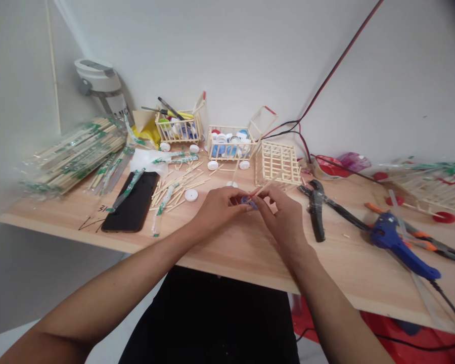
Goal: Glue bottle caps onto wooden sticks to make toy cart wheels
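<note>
Pinched blue cap [249, 202] in left hand [224, 205], thin stick [266, 186] in right hand [283, 212], over tabletop [231, 247], just nearside of gridded stick frame [278, 163]. Seemed to call for light grip, even pressure and steady alignment between stick and cap.

On the pale wooden worktop [227, 247], a flat black phone [137, 208] lies left of thin wooden sticks [184, 183], two slatted wooden carts [178, 141] stand behind these, and a blue plastic glue gun [397, 243] lies right.
</note>
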`<action>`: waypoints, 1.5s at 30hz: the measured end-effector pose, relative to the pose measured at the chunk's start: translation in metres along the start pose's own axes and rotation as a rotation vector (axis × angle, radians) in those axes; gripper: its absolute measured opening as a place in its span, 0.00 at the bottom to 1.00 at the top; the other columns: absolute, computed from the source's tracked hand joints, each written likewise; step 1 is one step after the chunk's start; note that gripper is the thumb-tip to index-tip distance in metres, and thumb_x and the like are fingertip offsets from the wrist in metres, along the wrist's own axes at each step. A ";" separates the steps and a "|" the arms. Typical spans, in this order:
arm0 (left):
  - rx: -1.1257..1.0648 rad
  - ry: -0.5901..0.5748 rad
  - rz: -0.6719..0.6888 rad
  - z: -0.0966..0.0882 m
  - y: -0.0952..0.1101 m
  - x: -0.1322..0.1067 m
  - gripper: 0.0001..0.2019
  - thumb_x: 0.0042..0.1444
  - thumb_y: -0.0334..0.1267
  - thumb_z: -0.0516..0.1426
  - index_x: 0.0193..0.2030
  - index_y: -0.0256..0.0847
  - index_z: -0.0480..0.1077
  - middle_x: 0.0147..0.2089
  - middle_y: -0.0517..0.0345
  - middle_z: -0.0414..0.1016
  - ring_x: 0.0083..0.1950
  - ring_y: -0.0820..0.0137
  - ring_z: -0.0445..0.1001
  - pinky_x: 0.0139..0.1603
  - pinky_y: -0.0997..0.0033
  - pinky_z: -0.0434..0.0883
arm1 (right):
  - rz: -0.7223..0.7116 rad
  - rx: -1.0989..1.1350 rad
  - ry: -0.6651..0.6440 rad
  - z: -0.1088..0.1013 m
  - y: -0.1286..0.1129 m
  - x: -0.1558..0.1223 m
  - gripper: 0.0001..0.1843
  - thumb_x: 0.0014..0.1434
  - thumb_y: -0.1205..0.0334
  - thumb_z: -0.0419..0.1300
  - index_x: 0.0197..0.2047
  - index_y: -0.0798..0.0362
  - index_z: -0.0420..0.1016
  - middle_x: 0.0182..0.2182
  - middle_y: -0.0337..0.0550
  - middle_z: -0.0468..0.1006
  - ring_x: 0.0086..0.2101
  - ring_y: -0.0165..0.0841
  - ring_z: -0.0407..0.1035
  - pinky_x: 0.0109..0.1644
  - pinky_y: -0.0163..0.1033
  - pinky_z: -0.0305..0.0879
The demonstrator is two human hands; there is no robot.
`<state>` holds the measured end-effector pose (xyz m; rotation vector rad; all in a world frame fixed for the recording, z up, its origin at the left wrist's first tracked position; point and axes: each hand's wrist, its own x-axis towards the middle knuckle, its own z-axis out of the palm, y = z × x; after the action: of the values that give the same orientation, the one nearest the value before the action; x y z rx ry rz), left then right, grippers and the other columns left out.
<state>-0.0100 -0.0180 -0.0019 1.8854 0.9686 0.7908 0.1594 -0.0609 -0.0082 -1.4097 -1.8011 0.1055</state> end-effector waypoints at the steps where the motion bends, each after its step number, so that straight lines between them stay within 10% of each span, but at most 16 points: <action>1: 0.001 -0.001 0.002 0.000 0.000 0.000 0.13 0.52 0.42 0.62 0.44 0.41 0.78 0.39 0.57 0.79 0.36 0.71 0.72 0.39 0.71 0.68 | -0.001 0.001 -0.001 0.000 0.000 0.000 0.07 0.62 0.58 0.57 0.33 0.48 0.73 0.31 0.39 0.78 0.33 0.33 0.68 0.35 0.38 0.61; 45: -0.001 -0.001 0.003 0.001 0.000 0.000 0.12 0.52 0.42 0.62 0.42 0.40 0.78 0.37 0.58 0.78 0.35 0.72 0.71 0.38 0.72 0.66 | -0.003 0.022 0.000 -0.001 0.000 0.000 0.06 0.62 0.59 0.57 0.33 0.48 0.72 0.32 0.39 0.78 0.34 0.34 0.69 0.38 0.39 0.63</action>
<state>-0.0093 -0.0179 -0.0019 1.8865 0.9652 0.7915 0.1606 -0.0613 -0.0077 -1.3912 -1.7969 0.1232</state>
